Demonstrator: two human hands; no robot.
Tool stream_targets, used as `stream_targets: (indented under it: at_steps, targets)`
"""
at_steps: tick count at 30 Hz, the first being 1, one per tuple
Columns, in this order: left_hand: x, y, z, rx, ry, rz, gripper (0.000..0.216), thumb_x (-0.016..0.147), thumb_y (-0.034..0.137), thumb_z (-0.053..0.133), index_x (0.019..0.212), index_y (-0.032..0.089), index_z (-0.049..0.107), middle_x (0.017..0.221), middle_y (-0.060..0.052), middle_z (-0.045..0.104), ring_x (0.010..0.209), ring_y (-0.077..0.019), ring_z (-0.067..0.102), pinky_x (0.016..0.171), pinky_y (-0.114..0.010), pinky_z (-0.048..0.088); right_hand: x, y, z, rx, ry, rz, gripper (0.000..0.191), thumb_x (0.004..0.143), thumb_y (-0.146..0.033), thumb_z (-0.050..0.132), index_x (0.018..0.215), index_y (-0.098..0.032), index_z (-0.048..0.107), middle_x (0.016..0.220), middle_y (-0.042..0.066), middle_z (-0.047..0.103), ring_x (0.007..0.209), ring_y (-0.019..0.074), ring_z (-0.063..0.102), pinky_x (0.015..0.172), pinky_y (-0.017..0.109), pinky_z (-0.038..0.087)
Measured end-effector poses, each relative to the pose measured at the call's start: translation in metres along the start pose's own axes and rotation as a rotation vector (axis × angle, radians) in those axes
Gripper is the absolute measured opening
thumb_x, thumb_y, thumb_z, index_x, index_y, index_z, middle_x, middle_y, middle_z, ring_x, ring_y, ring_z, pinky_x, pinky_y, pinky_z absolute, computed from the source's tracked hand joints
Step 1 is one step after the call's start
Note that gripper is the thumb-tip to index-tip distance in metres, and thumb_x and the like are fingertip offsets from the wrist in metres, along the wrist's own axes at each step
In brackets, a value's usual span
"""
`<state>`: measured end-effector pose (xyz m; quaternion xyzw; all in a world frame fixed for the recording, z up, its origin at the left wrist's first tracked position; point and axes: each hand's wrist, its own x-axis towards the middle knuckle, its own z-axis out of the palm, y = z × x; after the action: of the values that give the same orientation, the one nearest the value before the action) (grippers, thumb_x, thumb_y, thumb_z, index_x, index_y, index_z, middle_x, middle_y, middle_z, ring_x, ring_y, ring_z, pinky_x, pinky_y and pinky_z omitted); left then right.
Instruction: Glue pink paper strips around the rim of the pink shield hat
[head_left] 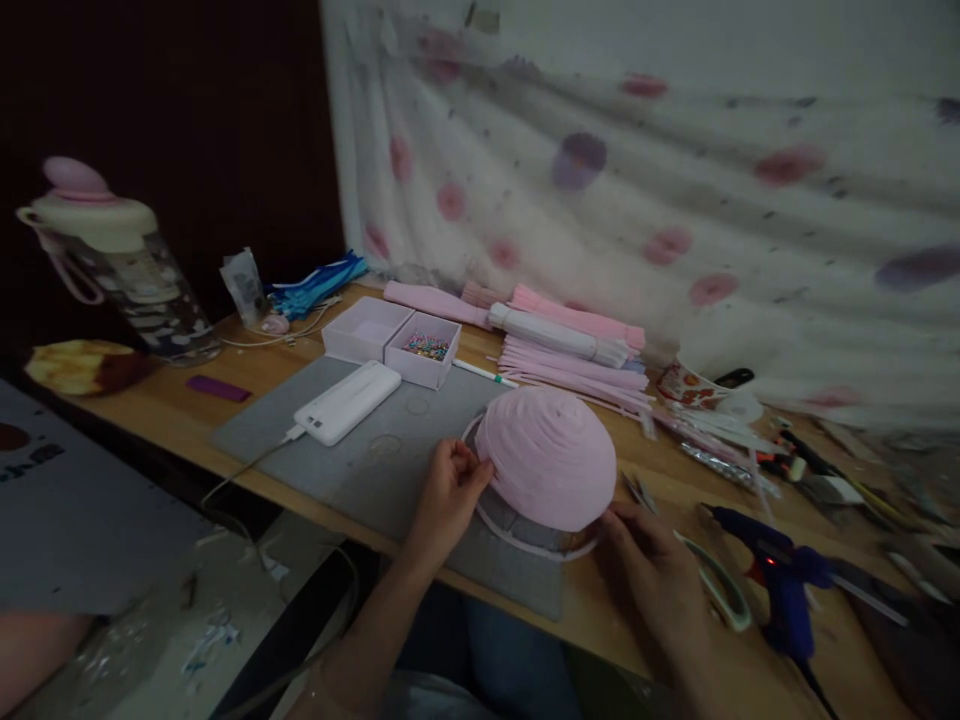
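Pink dome point(551, 460) over grey mat point(330, 485), wooden table point(600, 622); floral curtain point(525, 200) behind.

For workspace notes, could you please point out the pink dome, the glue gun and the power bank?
Pink dome point(549, 458): head view, ridged side.
Glue gun point(784, 582): head view, blue body.
Power bank point(348, 403): head view, upper face.

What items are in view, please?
ribbed dome: 1, pink, centre
hoop: 1, pale pink, below dome
mat: 1, grey, on table
power bank: 1, white, on mat
boxes: 2, pale, behind power bank
beads: many, multicoloured, right box
craft-stem bundles: several, mostly pink, back
glue gun: 1, blue, right
scissors: 1, green, right
bottle: 1, clear, left
curtain: 1, white floral, background
left hand: 1, bare, dome's left
right hand: 1, bare, dome's right
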<state>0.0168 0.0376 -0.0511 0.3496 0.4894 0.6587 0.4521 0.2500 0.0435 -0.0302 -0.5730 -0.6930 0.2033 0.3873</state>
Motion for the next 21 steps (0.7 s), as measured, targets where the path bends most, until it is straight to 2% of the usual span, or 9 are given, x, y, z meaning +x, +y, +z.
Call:
stream_targets:
  at_steps: [7, 13, 16, 21]
  targets:
    - [0.001, -0.002, 0.001, 0.011, -0.002, 0.001, 0.038, 0.072, 0.044, 0.072, 0.083, 0.024, 0.042, 0.065, 0.008, 0.049, 0.063, -0.0131, 0.052, 0.066, -0.028, 0.041, -0.003, 0.002, 0.000, 0.016, -0.042, 0.063, 0.032, 0.087, -0.050, 0.061, 0.090, -0.020, 0.073, 0.085, 0.006, 0.076, 0.077, 0.0257, 0.069, 0.070, 0.035, 0.053]
    - [-0.002, 0.001, -0.004, 0.022, 0.022, -0.022, 0.036, 0.078, 0.050, 0.065, 0.088, 0.023, 0.043, 0.071, 0.004, 0.059, 0.071, -0.0166, 0.059, 0.068, -0.030, 0.042, -0.002, -0.001, 0.001, 0.040, -0.041, 0.067, 0.032, 0.088, -0.048, 0.060, 0.092, -0.019, 0.072, 0.091, 0.008, 0.076, 0.080, 0.0257, 0.068, 0.072, 0.035, 0.052]
    - [0.000, -0.001, -0.003, 0.028, 0.020, -0.016, 0.036, 0.078, 0.050, 0.065, 0.087, 0.024, 0.041, 0.068, 0.005, 0.058, 0.067, -0.0155, 0.056, 0.066, -0.029, 0.042, -0.003, 0.000, 0.002, 0.054, -0.059, 0.070, 0.033, 0.088, -0.048, 0.060, 0.095, -0.018, 0.072, 0.094, 0.008, 0.076, 0.083, 0.0254, 0.068, 0.075, 0.034, 0.052]
    - [0.004, -0.008, -0.001, 0.071, 0.034, 0.021, 0.034, 0.077, 0.048, 0.060, 0.083, 0.025, 0.036, 0.066, 0.007, 0.052, 0.063, -0.0137, 0.053, 0.064, -0.028, 0.041, -0.002, 0.009, 0.004, 0.047, -0.059, 0.067, 0.037, 0.087, -0.052, 0.059, 0.089, -0.018, 0.072, 0.087, 0.007, 0.075, 0.078, 0.0246, 0.067, 0.072, 0.033, 0.050]
